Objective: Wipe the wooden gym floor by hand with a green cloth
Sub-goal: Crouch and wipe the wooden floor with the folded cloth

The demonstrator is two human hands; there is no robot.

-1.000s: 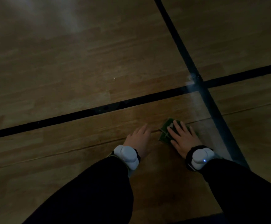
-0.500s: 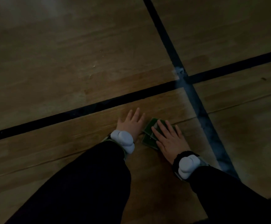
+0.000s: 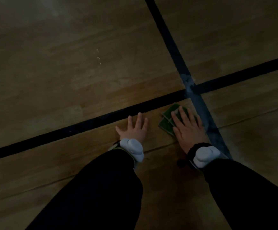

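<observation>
Green cloth (image 3: 167, 119) shifted rightward, right hand (image 3: 188, 130) pressing

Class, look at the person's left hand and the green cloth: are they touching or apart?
Apart. The head view shows the left hand flat on the wooden floor, with a strip of bare floor between it and the green cloth.

two hands (image 3: 135, 128) (image 3: 188, 128), one green cloth (image 3: 167, 121), two white wrist devices (image 3: 132, 147) (image 3: 204, 155), two dark floor lines (image 3: 85, 122) (image 3: 171, 45).
</observation>
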